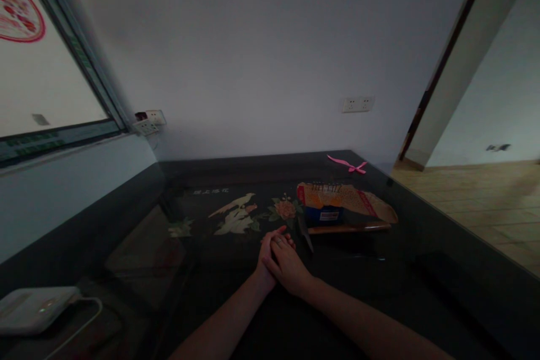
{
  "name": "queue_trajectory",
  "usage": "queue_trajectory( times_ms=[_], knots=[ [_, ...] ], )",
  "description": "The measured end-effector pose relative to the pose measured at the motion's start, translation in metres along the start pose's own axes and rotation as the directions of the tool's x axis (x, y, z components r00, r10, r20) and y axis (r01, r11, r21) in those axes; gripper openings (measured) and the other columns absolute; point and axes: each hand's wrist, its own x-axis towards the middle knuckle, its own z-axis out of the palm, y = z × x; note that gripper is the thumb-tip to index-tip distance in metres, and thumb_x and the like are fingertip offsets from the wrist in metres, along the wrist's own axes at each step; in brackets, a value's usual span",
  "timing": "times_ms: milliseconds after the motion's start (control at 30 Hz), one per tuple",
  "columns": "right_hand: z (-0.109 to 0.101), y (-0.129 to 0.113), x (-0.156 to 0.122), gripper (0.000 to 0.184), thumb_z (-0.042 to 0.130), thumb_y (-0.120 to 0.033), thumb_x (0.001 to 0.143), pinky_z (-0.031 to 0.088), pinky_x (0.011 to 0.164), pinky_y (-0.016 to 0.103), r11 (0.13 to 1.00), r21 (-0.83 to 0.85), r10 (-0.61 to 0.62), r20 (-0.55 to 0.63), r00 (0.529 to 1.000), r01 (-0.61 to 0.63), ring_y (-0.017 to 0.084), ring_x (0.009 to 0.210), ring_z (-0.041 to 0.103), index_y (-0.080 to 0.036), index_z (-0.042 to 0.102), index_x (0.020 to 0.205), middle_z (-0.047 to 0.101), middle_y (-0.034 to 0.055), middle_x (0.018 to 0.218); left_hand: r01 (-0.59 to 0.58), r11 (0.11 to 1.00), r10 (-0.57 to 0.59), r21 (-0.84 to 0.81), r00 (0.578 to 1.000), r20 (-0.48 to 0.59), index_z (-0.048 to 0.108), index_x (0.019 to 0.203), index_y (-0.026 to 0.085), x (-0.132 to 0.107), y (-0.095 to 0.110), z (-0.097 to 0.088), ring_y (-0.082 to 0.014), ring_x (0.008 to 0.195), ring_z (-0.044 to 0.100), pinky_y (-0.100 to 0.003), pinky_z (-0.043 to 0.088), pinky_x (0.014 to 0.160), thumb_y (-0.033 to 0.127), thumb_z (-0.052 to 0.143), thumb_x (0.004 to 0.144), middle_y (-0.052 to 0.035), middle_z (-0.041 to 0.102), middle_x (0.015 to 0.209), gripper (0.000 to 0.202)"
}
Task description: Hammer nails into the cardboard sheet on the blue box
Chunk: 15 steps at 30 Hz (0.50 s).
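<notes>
My left hand (265, 257) and my right hand (291, 268) are clasped together over the dark glossy table (236, 315). The right hand lies over the left, its fingers wrapped across it; a ring shows on one finger. Part of the left hand's fingers is hidden under the right. Just beyond the hands lies a grey, pointed, blade-like piece (305, 234), apart from them. Right of it sits a blue packet with an orange top (324, 214), on or against a brown patterned sheet with red bands (358, 200). A brown rod-like edge (350, 228) runs along its near side.
A pink ribbon (350, 166) lies near the table's far right corner. At the left front is a white device (36, 309) with a white cable (86, 315). A long dark object (464, 298) lies at the right. Wall sockets (358, 104) are above the far edge.
</notes>
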Motion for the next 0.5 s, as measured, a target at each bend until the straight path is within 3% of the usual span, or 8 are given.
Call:
queue_trajectory(
  times_ms=[500],
  knots=[
    [-0.0029, -0.0021, 0.0, 0.036, 0.045, -0.028, 0.087, 0.033, 0.099, 0.039, 1.0, 0.005, -0.005, 0.006, 1.0, 0.005, 0.024, 0.117, 0.042, -0.013, 0.051, 0.119, 0.054, 0.0141, 0.12, -0.016, 1.0, 0.017, 0.012, 0.999, -0.039, 0.056, 0.095, 0.013, -0.0046, 0.0016, 0.0063, -0.0125, 0.057, 0.056, -0.027, 0.048, 0.062, 0.022, 0.046, 0.079, -0.003, 0.057, 0.065, 0.02]
  ],
)
